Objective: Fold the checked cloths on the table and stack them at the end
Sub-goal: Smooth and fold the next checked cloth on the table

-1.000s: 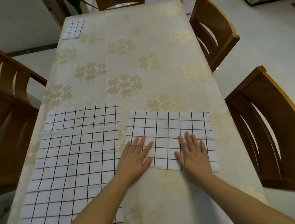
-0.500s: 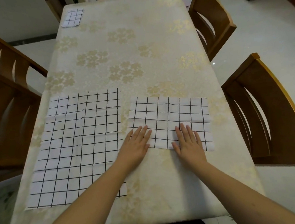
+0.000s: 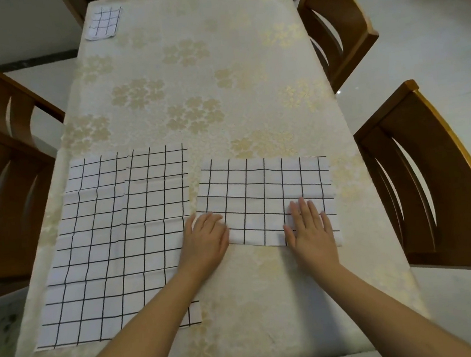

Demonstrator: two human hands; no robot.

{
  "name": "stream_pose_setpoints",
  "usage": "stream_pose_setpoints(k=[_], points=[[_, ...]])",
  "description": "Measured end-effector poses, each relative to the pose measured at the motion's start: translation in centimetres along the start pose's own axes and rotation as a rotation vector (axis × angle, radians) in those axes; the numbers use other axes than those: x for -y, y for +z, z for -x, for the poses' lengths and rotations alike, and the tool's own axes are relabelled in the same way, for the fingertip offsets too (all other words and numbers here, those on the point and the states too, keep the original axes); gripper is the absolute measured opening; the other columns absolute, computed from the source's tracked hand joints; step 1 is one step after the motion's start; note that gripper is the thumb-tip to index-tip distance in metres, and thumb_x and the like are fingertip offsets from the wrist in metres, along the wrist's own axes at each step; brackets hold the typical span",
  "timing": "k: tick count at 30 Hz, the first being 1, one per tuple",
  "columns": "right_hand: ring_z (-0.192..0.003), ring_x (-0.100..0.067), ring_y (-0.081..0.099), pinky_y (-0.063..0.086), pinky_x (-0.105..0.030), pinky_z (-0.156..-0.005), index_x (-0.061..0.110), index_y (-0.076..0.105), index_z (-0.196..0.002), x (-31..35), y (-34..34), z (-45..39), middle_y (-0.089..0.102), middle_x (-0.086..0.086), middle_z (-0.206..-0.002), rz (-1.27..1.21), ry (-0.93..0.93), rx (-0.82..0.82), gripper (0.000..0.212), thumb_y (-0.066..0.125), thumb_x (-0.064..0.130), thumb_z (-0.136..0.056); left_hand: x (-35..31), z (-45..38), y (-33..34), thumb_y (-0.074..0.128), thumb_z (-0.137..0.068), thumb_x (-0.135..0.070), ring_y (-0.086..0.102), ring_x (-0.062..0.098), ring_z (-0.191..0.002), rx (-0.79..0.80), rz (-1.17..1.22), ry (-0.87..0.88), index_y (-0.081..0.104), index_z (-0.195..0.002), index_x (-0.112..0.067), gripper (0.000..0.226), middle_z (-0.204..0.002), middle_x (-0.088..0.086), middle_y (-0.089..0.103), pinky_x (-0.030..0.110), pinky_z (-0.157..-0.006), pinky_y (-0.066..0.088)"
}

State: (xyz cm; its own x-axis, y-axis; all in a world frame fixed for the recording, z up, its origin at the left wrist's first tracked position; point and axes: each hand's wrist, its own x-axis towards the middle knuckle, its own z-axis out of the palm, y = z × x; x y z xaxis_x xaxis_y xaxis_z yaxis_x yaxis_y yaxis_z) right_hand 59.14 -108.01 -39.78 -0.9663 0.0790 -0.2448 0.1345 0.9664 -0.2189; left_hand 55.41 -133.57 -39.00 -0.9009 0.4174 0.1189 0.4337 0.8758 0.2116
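Cream cloth with a gold flower pattern covers the long desk, around which wooden chairs are drawn up, two at 3 o'clock and others at 9 o'clock. Nearest, toward 7 o'clock, an unfolded checked cloth is spread flat, its old crease lines faintly seen, and the left forearm is passed above its near right corner. Just beside it, toward 5 o'clock, a half-folded checked cloth is laid as a wide rectangle. The left hand is rested on its near left corner with the fingers slightly bent, and whether the edge is pinched cannot be told. The right hand is pressed flat on the near right part, fingers straight and together, nothing being gripped. Far off, at 11 o'clock on the far corner of the desk, a small folded checked cloth is set, which is judged to be the start of the stack. The fabric is judged to be thin, light and limp: creases are likely to be kept once pressed, yet the layers may be slid on the smooth cover if only one side is pulled. Hold is best taken at two corners of one short side, both layers being pinched together, so that the next fold can be carried across with the edges matched.
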Motion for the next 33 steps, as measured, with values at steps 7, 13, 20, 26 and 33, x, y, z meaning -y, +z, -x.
stream_pose_setpoints(k=[7, 13, 20, 26, 33], points=[[-0.142, -0.025, 0.036, 0.015, -0.038, -0.114, 0.010, 0.039, -0.148, 5.3, -0.5, -5.9, 0.037, -0.008, -0.155, -0.014, -0.144, -0.059, 0.057, 0.026, 0.031, -0.096, -3.9, -8.9, 2.2, 0.032, -0.100, -0.026, 0.022, 0.021, -0.147, 0.274, 0.006, 0.009, 0.031, -0.151, -0.013, 0.053, -0.158, 0.003, 0.029, 0.042, -0.120, 0.014], [-0.150, -0.016, 0.009, -0.002, -0.036, -0.119, 0.020, 0.016, -0.156, 3.3, 1.7, -7.9, 0.007, 0.002, -0.163, 0.014, -0.164, 0.005, 0.062, 0.015, 0.045, -0.099, -1.9, -8.1, 4.7, 0.014, -0.099, -0.052, 0.010, 0.018, -0.151, 0.335, -0.088, -0.043, 0.010, -0.155, -0.029, 0.061, -0.163, -0.006, 0.010, 0.047, -0.119, 0.004], [-0.150, -0.014, -0.012, -0.006, -0.039, -0.121, 0.033, -0.003, -0.156, -3.3, -0.1, -8.2, -0.014, 0.005, -0.163, 0.027, 0.011, -0.031, 0.069, 0.008, 0.062, -0.093, 1.6, -7.3, 4.1, 0.008, -0.093, -0.065, -0.019, 0.016, -0.148, 0.332, -0.130, -0.167, -0.014, -0.151, -0.043, 0.066, -0.161, -0.009, -0.021, 0.047, -0.120, -0.008], [-0.149, -0.012, -0.018, -0.005, -0.041, -0.122, 0.035, -0.006, -0.155, -5.8, -0.7, -8.4, -0.018, 0.005, -0.163, 0.031, 0.032, -0.029, 0.067, 0.013, 0.062, -0.097, 3.3, -7.0, 3.9, 0.011, -0.092, -0.065, -0.017, 0.020, -0.149, 0.319, -0.112, -0.236, -0.008, -0.152, -0.042, 0.068, -0.163, -0.003, -0.013, 0.047, -0.120, -0.008], [-0.148, -0.013, -0.020, -0.013, -0.040, -0.119, 0.031, -0.009, -0.154, -5.9, -1.1, -8.6, -0.019, 0.003, -0.162, 0.040, 0.007, 0.020, 0.073, 0.002, 0.065, -0.091, 2.2, -6.7, 2.9, 0.013, -0.096, -0.059, -0.008, 0.020, -0.150, 0.311, -0.116, -0.160, -0.005, -0.155, -0.032, 0.068, -0.164, 0.002, -0.009, 0.048, -0.119, -0.006]])
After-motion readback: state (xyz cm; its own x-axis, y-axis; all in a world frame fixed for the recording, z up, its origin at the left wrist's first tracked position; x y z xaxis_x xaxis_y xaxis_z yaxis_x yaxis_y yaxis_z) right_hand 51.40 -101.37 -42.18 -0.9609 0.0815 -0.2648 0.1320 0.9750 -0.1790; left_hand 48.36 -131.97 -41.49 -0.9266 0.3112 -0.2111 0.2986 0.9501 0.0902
